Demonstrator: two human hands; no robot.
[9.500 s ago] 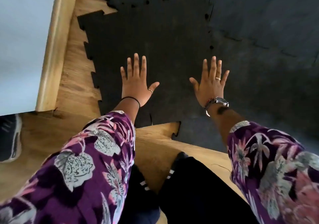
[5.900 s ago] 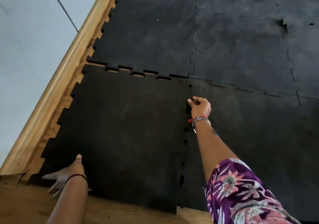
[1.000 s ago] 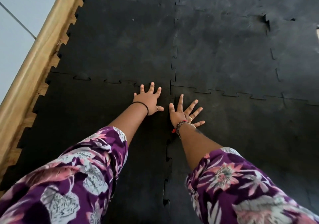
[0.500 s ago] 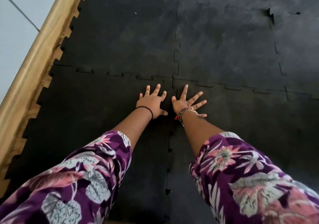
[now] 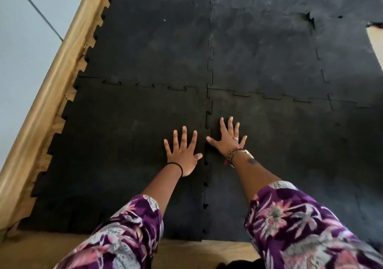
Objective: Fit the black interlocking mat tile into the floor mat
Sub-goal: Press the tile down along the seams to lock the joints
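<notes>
The black interlocking mat tile [image 5: 128,144] lies flat at the near left corner of the floor mat [image 5: 269,51], its far edge meshed with the tile beyond it along a toothed seam and its right edge running beside the neighbouring tile along a second toothed seam [image 5: 207,165]. Toward the near end of that right-hand seam small dark gaps show between the teeth, so the joint there does not look fully closed; farther up, around the hands, it reads tighter. The left hand [image 5: 183,153] rests palm down on the tile just left of the seam, fingers spread wide and flat, gripping nothing. The right hand [image 5: 228,139] lies palm down on the neighbouring tile just right of the seam, fingers likewise splayed, thumb tip reaching to the seam line, holding nothing. A thin black band [image 5: 176,166] circles the left wrist, and a watch with beaded bracelets [image 5: 239,154] sits on the right wrist. Both forearms come out of purple floral sleeves [image 5: 310,227]. The tile's left edge shows its free teeth against a strip of wooden floor [image 5: 68,94], bordered by a wooden skirting board [image 5: 47,94] at the foot of a pale wall [image 5: 22,40]. Bare wooden floor also shows along the tile's near edge. Farther off in the mat, one joint [image 5: 309,18] is lifted and puckered.
</notes>
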